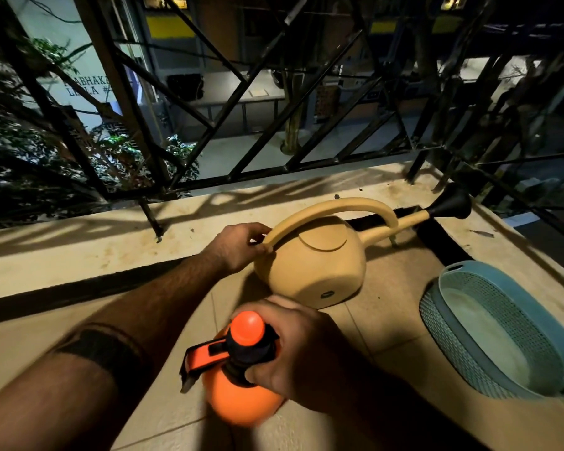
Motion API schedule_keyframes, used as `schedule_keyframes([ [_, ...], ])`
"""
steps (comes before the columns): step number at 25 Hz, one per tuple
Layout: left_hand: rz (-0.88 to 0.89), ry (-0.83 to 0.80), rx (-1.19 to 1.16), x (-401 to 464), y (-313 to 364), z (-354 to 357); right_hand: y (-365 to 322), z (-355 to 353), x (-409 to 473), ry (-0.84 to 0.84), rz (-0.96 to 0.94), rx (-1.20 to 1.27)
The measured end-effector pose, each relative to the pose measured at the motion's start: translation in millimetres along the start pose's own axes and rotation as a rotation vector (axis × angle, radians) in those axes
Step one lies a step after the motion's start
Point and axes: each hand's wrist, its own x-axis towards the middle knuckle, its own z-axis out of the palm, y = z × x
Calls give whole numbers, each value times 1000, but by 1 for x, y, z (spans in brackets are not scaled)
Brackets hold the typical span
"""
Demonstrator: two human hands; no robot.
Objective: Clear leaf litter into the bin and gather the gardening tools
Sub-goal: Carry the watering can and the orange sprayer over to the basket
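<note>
While each hand grips, left hand (238,247) on watering can (313,265), right hand (293,349) on sprayer (245,379) beside basket (463,278).

It is night and the scene is dim, lit by one warm light from behind me. My arms throw wide dark shadows over the floor (388,323), and the grille (258,102) draws slanted shadow stripes on the ledge (79,252). The can (310,265) is well lit and sharp. The sprayer (245,382) in my right hand (306,349) is blurred (it is very close to the lens). Beyond the grille some pale light falls on the street. The corners are almost black, and the straight bars bend toward the edges.
</note>
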Motion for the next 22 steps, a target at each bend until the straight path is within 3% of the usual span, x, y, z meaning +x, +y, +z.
schedule_keyframes([
  [5,-34,-105,-199,-46,-39,7,-2,5,10,40,57,-45],
  [8,-65,-230,-517,-92,-52,26,-1,3,8,61,102,-7],
  [12,-242,-189,-767,-149,-63,26,1,1,10,1,182,10],
  [15,-174,-58,-820,-186,-66,23,2,-5,13,15,249,73],
  [22,-55,152,-588,-213,-73,21,-18,3,34,-73,233,97],
])
